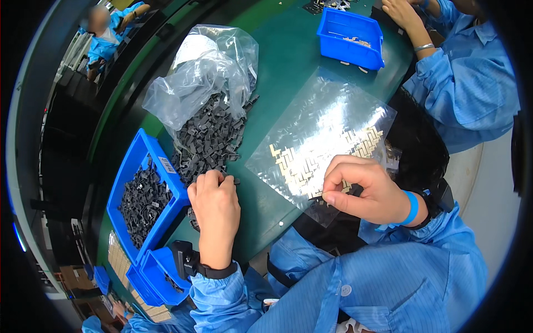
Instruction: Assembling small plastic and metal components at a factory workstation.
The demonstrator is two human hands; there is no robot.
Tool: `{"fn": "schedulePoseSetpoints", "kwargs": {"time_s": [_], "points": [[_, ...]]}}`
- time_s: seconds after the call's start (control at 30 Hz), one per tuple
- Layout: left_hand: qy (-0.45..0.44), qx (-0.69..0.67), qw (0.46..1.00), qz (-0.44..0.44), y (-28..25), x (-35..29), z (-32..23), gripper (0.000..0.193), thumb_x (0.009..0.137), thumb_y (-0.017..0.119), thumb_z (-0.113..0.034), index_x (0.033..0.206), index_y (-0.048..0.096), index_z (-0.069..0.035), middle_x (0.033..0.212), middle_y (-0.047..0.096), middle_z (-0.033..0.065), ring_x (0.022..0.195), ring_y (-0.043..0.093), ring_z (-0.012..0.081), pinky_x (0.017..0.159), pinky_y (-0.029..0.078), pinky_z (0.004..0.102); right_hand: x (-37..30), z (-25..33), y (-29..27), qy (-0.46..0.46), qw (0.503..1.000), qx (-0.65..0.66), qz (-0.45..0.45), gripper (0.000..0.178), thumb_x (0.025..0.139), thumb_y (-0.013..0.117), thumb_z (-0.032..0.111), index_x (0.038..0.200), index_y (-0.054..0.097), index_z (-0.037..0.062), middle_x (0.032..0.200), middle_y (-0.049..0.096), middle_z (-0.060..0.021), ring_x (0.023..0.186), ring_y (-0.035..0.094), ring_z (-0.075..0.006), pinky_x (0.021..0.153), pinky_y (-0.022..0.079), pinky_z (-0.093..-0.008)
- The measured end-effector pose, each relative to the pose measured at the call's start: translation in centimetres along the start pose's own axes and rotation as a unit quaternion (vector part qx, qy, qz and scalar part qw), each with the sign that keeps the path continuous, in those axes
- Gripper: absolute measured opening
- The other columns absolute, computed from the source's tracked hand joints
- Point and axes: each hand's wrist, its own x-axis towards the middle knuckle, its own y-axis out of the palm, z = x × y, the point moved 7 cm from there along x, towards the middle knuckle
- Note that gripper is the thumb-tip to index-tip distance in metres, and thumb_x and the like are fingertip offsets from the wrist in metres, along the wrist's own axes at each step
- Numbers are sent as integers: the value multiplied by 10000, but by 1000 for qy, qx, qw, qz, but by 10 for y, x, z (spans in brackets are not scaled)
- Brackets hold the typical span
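My left hand (215, 208) rests at the near end of a heap of small dark grey plastic pieces (208, 136), fingers curled down and tips hidden. Whether a piece is between them does not show. Over the near edge of a clear plastic sheet (344, 105), my right hand (366, 191) is closed in a pinch of thumb and forefinger. Anything in that pinch is too small to make out. Many small cream-coloured angled pieces (297, 171) lie on the sheet, partly covered by my right hand.
A clear plastic bag (222, 64) lies behind the heap. Left of my left hand stands a blue bin (180, 194) of dark pieces, with a smaller blue bin (158, 280) nearer me. Another blue bin (350, 53) is at the far right, close to a co-worker's sleeve (455, 83).
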Motion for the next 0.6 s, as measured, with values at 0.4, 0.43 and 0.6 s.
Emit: {"fn": "schedulePoseSetpoints", "kwargs": {"time_s": [0.4,0.43,0.6], "points": [[-206,-684,699,-36,-29,-19,-13,108,749,640,53,853,630,24,898,637,174,759,624,204,689,505,299,-7,21,-10,-118,987,-18,-107,161,750,664,44,881,593,-18,840,577,-87,732,563,-190,642,448,-272],[-226,-792,568,-10,-23,-28,-28,135,759,639,46,890,623,19,908,633,185,763,622,203,699,512,308,-9,26,-6,-156,981,-16,-110,268,722,703,58,955,589,-10,908,604,-95,784,589,-223,682,463,-293],[-265,-905,329,52,-11,-52,-84,327,800,579,58,1119,545,-4,1006,613,179,878,603,205,791,489,318,-14,39,25,-284,954,-41,-86,360,698,722,70,1020,568,26,901,614,-78,779,589,-243,660,462,-344]]}}
